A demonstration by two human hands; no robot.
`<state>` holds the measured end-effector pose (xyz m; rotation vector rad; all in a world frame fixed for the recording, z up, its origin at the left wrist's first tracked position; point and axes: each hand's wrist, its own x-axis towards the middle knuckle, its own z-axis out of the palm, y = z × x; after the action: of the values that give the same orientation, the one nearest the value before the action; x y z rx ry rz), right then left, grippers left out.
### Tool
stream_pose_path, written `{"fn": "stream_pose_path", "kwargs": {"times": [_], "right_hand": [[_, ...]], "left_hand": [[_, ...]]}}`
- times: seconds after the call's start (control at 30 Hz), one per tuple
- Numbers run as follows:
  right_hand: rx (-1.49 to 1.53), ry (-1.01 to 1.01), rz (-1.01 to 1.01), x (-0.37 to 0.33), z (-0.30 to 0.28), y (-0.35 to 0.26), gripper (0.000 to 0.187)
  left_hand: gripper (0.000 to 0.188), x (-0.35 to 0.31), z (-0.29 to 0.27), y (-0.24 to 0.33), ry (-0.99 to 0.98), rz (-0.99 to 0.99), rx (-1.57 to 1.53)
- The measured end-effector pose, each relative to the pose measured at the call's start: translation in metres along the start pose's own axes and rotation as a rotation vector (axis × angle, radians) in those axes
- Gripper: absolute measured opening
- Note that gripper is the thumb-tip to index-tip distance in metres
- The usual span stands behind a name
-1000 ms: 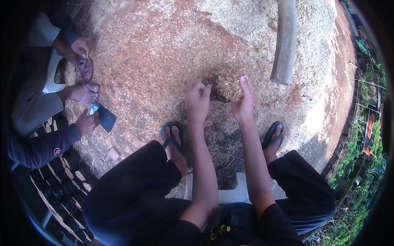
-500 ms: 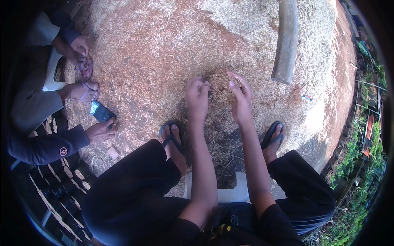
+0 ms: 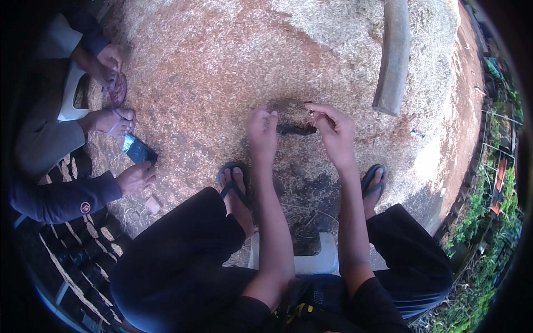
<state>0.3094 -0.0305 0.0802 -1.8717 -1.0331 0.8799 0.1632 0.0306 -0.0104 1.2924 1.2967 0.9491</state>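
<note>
Head view. A black bag point(image 3: 297, 131) showed what looked like its open mouth, with husks point(image 3: 294, 118) visible inside the rim; the heaped clump at the right hand point(image 3: 337, 130) half a second earlier was gone. I took this to mean the handful had dropped, leaving both hands busy with the bag itself. Bag was left of the log point(image 3: 393, 61), just short of its cut end. Left hand point(image 3: 261, 129), farther from the log, curled at the bag's side (fingertips hidden, so I could not tell its grip). Right hand, nearer the log, seemingly pinched the rim between bent fingers and thumb. Well left of the log, a co-worker's hand point(image 3: 136, 177) held a phone point(image 3: 141, 150).
</note>
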Motion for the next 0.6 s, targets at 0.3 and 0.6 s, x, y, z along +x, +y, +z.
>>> {"fn": "stream_pose_path", "kwargs": {"times": [0.3,0.6], "right_hand": [[-0.644,0.286,-0.180,0.030,0.003,0.024,0.023],[-0.326,0.238,0.046,0.013,-0.008,0.012,0.019]], "left_hand": [[0.040,-0.015,-0.008,0.009,-0.053,-0.138,0.421],[0.031,-0.015,-0.013,0.018,-0.006,-0.057,0.284]]}}
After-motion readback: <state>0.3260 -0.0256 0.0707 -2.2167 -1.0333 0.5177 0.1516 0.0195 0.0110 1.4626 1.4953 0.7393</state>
